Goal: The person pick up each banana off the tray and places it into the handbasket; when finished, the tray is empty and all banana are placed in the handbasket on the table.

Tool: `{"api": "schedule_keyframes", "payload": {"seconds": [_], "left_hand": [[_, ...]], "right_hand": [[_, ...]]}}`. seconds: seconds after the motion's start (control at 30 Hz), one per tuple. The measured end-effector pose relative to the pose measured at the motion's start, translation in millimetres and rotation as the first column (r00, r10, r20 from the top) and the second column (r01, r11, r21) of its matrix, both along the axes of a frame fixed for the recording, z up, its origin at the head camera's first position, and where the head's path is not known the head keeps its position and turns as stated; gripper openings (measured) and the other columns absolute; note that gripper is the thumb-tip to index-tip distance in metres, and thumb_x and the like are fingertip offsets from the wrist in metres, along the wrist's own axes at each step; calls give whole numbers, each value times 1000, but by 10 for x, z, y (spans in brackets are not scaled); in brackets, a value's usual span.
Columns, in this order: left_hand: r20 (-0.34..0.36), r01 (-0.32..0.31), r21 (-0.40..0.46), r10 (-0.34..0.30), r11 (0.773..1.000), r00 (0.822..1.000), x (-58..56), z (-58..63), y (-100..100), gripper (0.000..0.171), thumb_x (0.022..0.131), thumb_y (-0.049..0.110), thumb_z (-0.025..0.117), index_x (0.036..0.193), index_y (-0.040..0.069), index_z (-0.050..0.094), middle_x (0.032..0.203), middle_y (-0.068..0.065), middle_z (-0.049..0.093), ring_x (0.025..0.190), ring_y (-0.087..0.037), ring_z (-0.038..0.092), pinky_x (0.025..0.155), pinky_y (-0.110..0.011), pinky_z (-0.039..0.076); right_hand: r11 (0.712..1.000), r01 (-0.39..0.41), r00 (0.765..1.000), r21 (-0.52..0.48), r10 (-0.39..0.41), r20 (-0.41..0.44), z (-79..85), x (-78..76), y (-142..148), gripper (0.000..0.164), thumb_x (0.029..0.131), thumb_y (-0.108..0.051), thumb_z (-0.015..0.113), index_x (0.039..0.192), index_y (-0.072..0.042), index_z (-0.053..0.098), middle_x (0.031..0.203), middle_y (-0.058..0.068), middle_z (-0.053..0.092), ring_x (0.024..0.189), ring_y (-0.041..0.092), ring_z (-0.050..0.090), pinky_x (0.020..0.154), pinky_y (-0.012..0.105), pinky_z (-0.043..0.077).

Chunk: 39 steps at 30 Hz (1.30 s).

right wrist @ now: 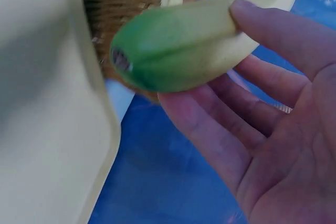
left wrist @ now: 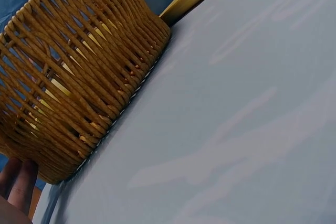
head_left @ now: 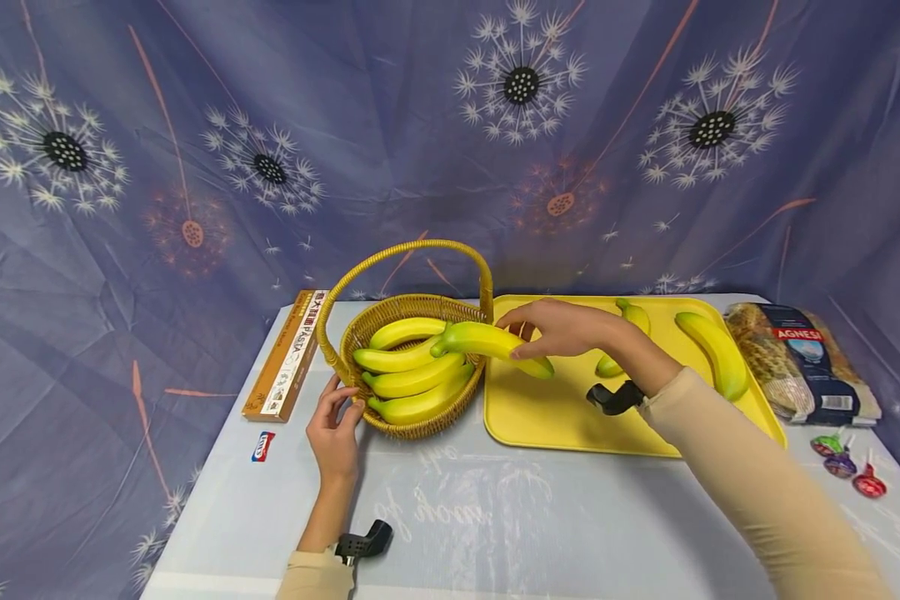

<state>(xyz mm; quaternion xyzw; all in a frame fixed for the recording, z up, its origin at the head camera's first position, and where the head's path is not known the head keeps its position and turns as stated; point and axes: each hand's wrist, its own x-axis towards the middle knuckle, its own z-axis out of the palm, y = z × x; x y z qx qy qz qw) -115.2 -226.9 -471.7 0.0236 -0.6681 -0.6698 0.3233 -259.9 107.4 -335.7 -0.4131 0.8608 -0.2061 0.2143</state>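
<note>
Between the thumb and fingers of my right hand [head_left: 558, 327] is a banana [head_left: 483, 337], held over the gap between basket and tray. Its green tip [right wrist: 152, 51] points toward the camera in the right wrist view. The wicker basket [head_left: 420, 429] with a tall handle has several bananas [head_left: 412, 379] lying in it. At the basket's left front rim, my left hand [head_left: 336, 429] grips the edge with curled fingers. The left wrist view catches its fingers [left wrist: 22, 184] against the woven side [left wrist: 79, 72].
Right of the basket lies a yellow tray [head_left: 540, 425] with two bananas, one short [head_left: 636, 317] and one longer [head_left: 716, 354]. A pasta box [head_left: 285, 358] and a small wrapped packet [head_left: 263, 447] lie at left. Farther right are a bread bag [head_left: 802, 362] and wrapped lollipops [head_left: 840, 464].
</note>
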Motion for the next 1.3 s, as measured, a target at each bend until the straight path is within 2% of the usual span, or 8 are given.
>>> {"api": "schedule_keyframes", "payload": {"seconds": [0.23,0.37,0.5,0.8,0.93,1.1,1.2,1.3], "left_hand": [[1,7,22,-7,1000,1000,-6,-3,13,16,86,-12,59,100,-18,61,137,-22,49,113,-31,57,83,-23,51],[6,4,27,-4,1000,1000,-14,0,15,16,86,-11,59,100,-17,61,137,-21,49,113,-30,58,83,-23,51],[11,0,28,0,1000,1000,-23,9,11,16,86,-11,58,100,-17,61,137,-21,49,112,-30,57,82,-22,51],[25,11,58,-13,998,1000,10,-3,0,18,87,-10,58,102,-19,59,138,-21,48,114,-35,56,80,-21,51],[30,-7,58,6,998,1000,49,-1,-23,18,87,-11,57,102,-20,59,138,-21,48,114,-37,55,79,-20,52],[31,-5,66,3,998,1000,55,5,-20,18,87,-11,56,102,-20,59,138,-21,48,114,-34,56,81,-20,51],[20,-4,68,2,998,1000,39,8,-2,18,87,-12,56,102,-20,59,138,-22,48,112,-30,58,82,-21,51],[11,-1,61,1,998,1000,20,12,20,17,87,-11,56,101,-20,59,137,-23,48,111,-28,58,82,-21,51]], "right_hand": [[997,-41,998,-60,39,-40,80,13,-318,50,90,-33,68,136,-19,54,123,-7,59,101,12,58,85,35,49],[996,-58,993,-71,50,-106,157,20,-505,48,88,-30,70,133,-20,57,117,-7,60,98,11,57,83,35,49],[998,-56,979,-9,53,-199,189,22,-716,46,87,-24,70,131,-22,59,111,-6,58,95,14,55,75,34,48],[987,-68,938,145,113,-328,199,5,-1186,45,87,-18,71,128,-31,60,121,-5,56,104,13,54,73,35,49],[982,-83,937,172,136,-322,170,-42,-1390,42,86,-18,72,126,-29,62,123,-3,56,103,15,55,74,35,49],[979,-53,965,197,101,-241,48,-139,-1569,40,88,-13,68,125,-27,62,129,-1,54,114,16,50,86,35,46],[978,-26,974,207,71,-214,-46,-180,-1649,41,89,-8,65,124,-27,62,133,-1,51,117,16,48,86,33,45],[973,-12,968,231,69,-240,-126,-180,-1721,40,90,-5,63,122,-29,62,130,-1,52,115,15,48,85,31,44]]}}
